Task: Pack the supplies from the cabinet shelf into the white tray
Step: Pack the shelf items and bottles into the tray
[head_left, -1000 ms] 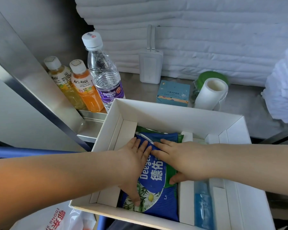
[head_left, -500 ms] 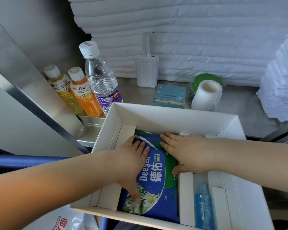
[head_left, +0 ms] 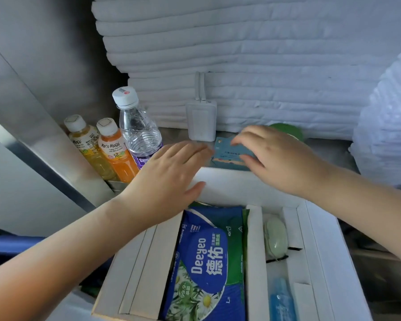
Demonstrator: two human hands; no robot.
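Your tray (head_left: 322, 239) sits just in front of the shelf (head_left: 329, 151), split by white dividers into long compartments. The middle one holds a blue wipes pack (head_left: 208, 258) lying flat on a green pack (head_left: 237, 262), whose edge shows along the right side. The compartment to its right holds a pale green oval case (head_left: 275, 238) at the far end, two thin black pins (head_left: 277, 259) near it, and a blue bottle (head_left: 283, 302) at the near end.

The box (head_left: 227, 156) you are reaching for is small, flat and teal, with small print on top and an orange band along its near edge. It lies on the shelf just beyond the tray's far wall, in front of a white charger (head_left: 202, 121).

Your right hand (head_left: 280, 158) is on it: the fingers curl over the top and the thumb presses the near right corner, so you are pinching it. Whether it is off the shelf, you cannot tell. Your left hand (head_left: 169, 174) hovers flat over the tray's far left corner, fingers straight and blurred, holding nothing, its tips just beside the box's left edge.

To the left stand a yellow juice (head_left: 88, 149), an orange juice (head_left: 116, 154) and a water bottle (head_left: 137, 130), side by side. A green roll (head_left: 289, 132) peeks out behind your right hand.
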